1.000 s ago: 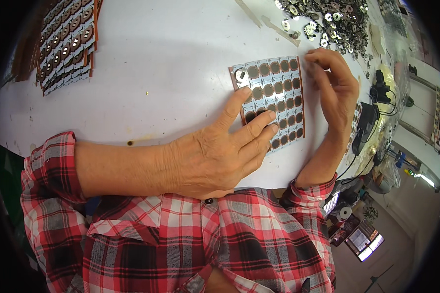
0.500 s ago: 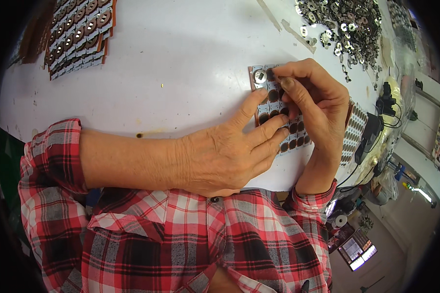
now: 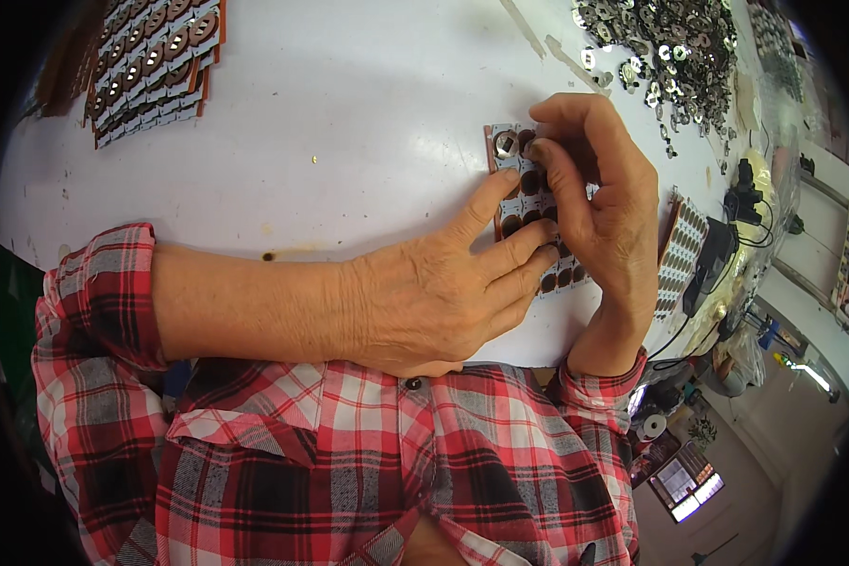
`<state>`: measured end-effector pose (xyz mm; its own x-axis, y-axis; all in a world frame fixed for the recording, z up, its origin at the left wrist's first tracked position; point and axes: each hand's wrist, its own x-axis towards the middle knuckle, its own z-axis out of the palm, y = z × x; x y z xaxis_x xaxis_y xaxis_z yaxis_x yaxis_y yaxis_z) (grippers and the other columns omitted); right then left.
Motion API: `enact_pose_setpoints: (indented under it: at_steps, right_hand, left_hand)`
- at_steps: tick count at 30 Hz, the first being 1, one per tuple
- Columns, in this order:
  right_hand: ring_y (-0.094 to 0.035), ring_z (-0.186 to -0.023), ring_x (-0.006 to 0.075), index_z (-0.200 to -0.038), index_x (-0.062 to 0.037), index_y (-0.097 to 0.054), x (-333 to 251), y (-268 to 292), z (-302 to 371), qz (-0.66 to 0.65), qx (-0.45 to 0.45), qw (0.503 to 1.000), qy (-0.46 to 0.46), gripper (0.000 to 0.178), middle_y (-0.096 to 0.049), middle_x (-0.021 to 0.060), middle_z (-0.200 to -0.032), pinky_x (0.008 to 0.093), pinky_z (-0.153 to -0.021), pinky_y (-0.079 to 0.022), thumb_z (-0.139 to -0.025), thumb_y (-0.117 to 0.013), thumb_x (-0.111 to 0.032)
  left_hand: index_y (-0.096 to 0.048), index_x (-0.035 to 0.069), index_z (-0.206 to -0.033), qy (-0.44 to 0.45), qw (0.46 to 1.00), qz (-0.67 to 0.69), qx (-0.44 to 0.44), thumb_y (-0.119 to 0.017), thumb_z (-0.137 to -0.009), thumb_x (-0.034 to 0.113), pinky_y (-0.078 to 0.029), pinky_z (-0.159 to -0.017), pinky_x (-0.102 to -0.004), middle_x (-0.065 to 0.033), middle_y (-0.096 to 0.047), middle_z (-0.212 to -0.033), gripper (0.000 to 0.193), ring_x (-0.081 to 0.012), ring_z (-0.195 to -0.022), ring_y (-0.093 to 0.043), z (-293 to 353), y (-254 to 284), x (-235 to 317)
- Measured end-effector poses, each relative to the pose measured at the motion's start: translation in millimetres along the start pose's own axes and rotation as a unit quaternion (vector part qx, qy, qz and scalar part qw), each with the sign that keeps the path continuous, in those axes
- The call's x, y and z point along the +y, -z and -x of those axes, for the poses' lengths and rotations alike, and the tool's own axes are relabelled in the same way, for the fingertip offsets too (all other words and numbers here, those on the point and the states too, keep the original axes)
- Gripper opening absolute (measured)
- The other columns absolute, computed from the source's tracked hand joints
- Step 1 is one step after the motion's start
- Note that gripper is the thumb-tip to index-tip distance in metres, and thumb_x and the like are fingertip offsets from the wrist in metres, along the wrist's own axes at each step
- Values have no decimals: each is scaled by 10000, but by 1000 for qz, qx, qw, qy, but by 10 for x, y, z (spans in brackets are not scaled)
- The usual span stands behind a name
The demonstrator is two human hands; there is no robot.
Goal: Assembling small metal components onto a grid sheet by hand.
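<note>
My left hand lies with fingers spread over a panel of small circuit boards, pressing on its left side and lower part. The panel carries rows of dark round spots. A silvery round metal clip sits at its upper left corner. My right hand is over the panel's upper right. Its thumb tip rests at the spot beside the clip, and the index finger is raised and bent, apart from the thumb. The other right fingers are mostly hidden behind the thumb; nothing shows between thumb and index finger.
A heap of loose metal clips lies at the far right of the white table. Stacked panels with clips on them stand at the far left. Another panel stack is at the right, beside a black device with cables.
My right thumb has moved up and left onto the spot beside the clip. The right index finger has lifted away from the panel. My left hand has hardly moved.
</note>
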<state>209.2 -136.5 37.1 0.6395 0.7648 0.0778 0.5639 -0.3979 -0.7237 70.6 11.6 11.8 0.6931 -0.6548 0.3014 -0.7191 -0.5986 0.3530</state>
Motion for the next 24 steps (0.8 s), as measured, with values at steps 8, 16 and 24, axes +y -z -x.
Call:
enact_pose_setpoints:
  at_steps: [8,16,24]
  right_hand:
    - [-655,-844,62,-1157,-3,-667,-69,-78,38,31,28,998,-47,254,-695,32,-969,214,-684,-563,-923,-719,78]
    - [-665,-870,64,-1180,-13,-677,-96,-106,48,-39,68,993,-87,291,-697,29,-990,197,-678,-569,-910,-744,73]
    - [-671,-848,62,-1220,-10,-676,-88,-55,48,-33,20,995,-90,337,-701,30,-989,205,-691,-563,-900,-735,78]
  left_hand:
    - [-686,47,-1313,6,999,21,-32,-764,-770,637,-230,-1175,-782,-134,-609,-1425,806,-364,-1476,-422,22,26,-10]
    - [-681,52,-1324,7,999,9,-32,-749,-780,656,-236,-1176,-778,-121,-608,-1424,815,-359,-1474,-429,23,25,8]
    - [-674,53,-1339,8,999,-6,-32,-732,-806,632,-253,-1165,-780,-128,-599,-1428,789,-360,-1464,-440,24,17,40]
